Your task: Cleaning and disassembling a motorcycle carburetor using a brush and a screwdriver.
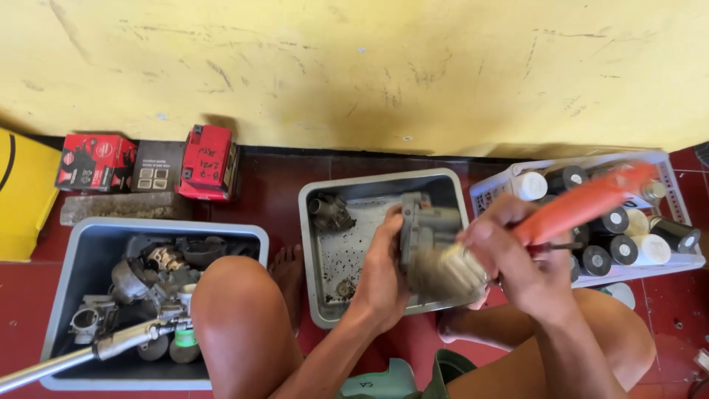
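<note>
Left hand [382, 270] wrapped around a grey metal engine part [427, 235], held above a grey tray [316, 244]. Right hand [509, 258] closed on an orange-handled brush [532, 225], bristles against the part. Beside them, a white basket [683, 258] of bottles.

Red tile floor [281, 185] carries 3 bins (2 grey) [317, 244].

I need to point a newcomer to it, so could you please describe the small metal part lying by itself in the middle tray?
Find the grey tray in the middle of the red floor. The small metal part lies in its far left corner, away from the left hand. Unlike the bigger part being brushed, nothing touches it.
</note>
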